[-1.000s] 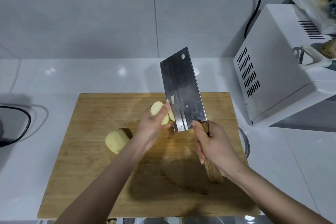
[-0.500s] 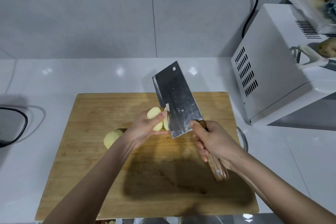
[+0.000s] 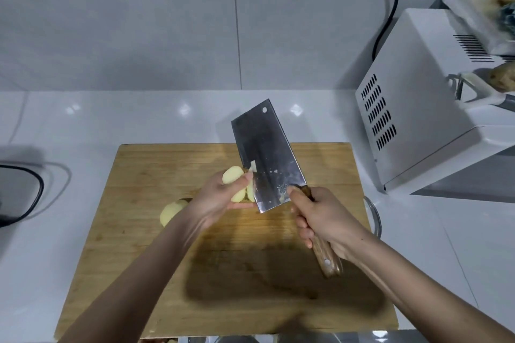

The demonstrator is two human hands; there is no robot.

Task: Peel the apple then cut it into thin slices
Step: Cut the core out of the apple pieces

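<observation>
My left hand holds pale yellow peeled apple slices above the middle of the wooden cutting board. My right hand grips the wooden handle of a broad steel cleaver, its blade tilted up and pressed against the slices; one thin slice sticks to the blade's flat side. A second peeled apple piece lies on the board to the left, partly hidden behind my left forearm.
A white microwave stands at the right with a peeler and scraps on top. A glass bowl's rim shows by the board's right edge. A black cable loops at the left. Tiled wall behind.
The cleaver has tilted and dropped lower toward the board, its blade swinging left against the slices. My left hand stays on the slices; both hands shifted slightly down.
</observation>
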